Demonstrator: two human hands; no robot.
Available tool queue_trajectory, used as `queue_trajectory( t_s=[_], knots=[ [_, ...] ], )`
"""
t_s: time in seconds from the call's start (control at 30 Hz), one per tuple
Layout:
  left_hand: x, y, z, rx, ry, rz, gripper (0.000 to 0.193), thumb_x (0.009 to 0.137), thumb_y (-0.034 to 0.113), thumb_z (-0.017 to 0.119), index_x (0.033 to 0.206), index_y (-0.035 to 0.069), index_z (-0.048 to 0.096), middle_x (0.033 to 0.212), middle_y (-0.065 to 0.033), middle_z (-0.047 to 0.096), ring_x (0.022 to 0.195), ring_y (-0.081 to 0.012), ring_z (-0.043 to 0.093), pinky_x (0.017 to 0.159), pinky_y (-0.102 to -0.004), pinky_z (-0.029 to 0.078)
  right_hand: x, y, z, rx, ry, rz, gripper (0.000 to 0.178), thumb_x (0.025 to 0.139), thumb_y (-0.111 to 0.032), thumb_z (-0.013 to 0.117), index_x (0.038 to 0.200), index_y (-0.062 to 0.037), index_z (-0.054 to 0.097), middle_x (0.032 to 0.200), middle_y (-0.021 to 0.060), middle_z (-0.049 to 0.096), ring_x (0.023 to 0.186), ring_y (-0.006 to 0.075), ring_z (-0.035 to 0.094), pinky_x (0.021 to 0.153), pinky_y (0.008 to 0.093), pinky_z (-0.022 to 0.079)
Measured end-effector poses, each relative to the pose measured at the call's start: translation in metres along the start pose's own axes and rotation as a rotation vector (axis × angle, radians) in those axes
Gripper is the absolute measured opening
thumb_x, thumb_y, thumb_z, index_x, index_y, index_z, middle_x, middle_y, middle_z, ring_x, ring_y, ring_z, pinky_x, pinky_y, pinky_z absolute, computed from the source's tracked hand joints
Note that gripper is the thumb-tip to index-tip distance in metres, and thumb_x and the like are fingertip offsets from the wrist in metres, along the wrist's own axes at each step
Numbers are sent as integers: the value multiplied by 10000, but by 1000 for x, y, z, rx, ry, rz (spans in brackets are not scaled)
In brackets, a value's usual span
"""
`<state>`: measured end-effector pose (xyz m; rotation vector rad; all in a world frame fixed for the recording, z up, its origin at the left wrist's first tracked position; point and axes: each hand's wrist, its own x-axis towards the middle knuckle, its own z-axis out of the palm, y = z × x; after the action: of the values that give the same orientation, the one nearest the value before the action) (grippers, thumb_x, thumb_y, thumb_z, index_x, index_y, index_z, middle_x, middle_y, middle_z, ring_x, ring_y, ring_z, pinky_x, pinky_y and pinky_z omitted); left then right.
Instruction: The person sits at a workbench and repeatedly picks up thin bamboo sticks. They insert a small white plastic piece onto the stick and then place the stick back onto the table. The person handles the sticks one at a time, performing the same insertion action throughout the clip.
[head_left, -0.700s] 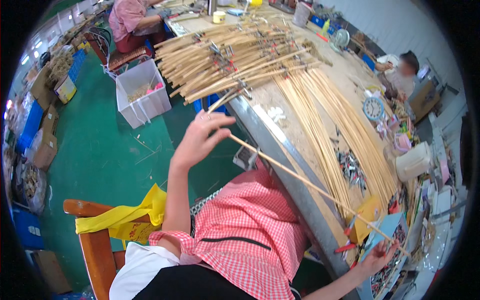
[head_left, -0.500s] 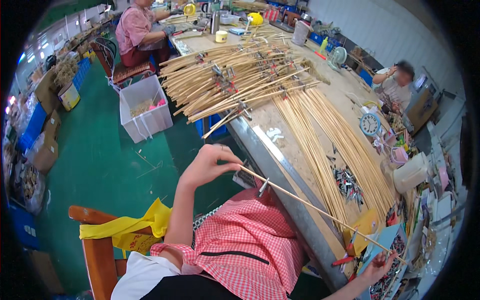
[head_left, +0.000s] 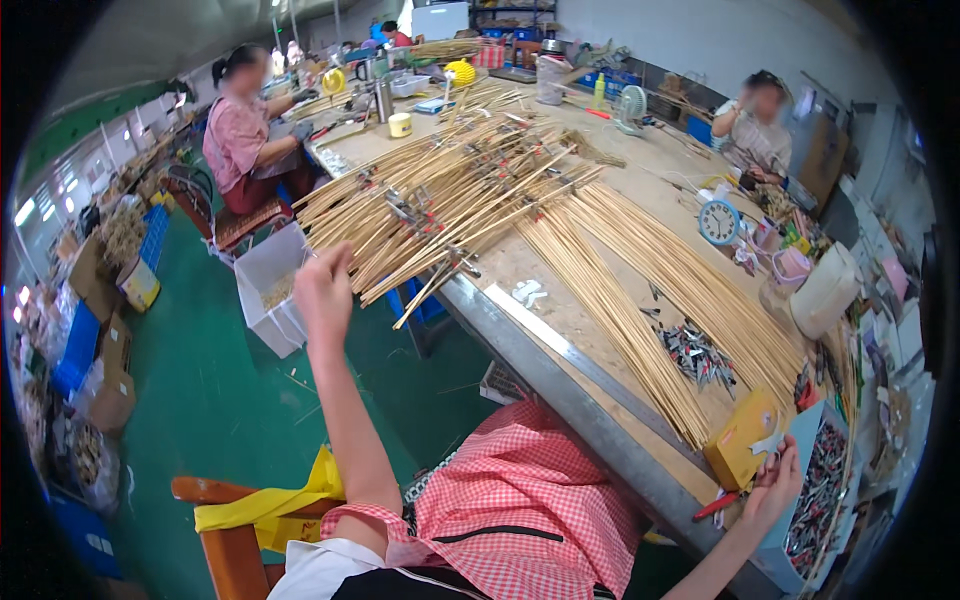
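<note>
Left hand (head_left: 325, 290) curled near the clipped-stick pile (head_left: 430, 205), right hand (head_left: 774, 482) half-curled by yellow box (head_left: 742, 437) and pale-blue clip bin (head_left: 783, 565); can't tell what either grips. Pile sits on counter (head_left: 660, 180); bare sticks (head_left: 610, 320) in two bundles, loose clips (head_left: 697, 355) between them.

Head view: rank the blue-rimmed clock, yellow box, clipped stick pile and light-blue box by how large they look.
1. Clipped stick pile
2. Light-blue box
3. Yellow box
4. Blue-rimmed clock

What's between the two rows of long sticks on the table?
In the head view, a pile of small clips lies between the left row and the right row.
</note>
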<state>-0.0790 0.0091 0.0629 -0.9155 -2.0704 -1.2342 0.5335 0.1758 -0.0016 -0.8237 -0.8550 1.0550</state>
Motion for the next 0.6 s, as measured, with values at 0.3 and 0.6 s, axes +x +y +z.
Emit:
queue_trajectory(
  t_s=[0.3,0.6],
  knots=[
    [77,-14,16,117,243,348,187,838,1,577,987,23,687,951,-141,671,910,-325,635,829,-385,485,-13,13,12,-74,-29,-10,220,967,-119,518,1119,31,571,883,21,565,612,48,470,496,196,389],
    [-57,63,6,-334,-319,151,130,840,-17,607,943,2,684,790,-109,682,652,-178,647,612,-288,493,13,15,48,-516,-132,-95,193,937,-140,572,1034,5,655,791,1,589,626,42,490,524,196,388]
  ],
)
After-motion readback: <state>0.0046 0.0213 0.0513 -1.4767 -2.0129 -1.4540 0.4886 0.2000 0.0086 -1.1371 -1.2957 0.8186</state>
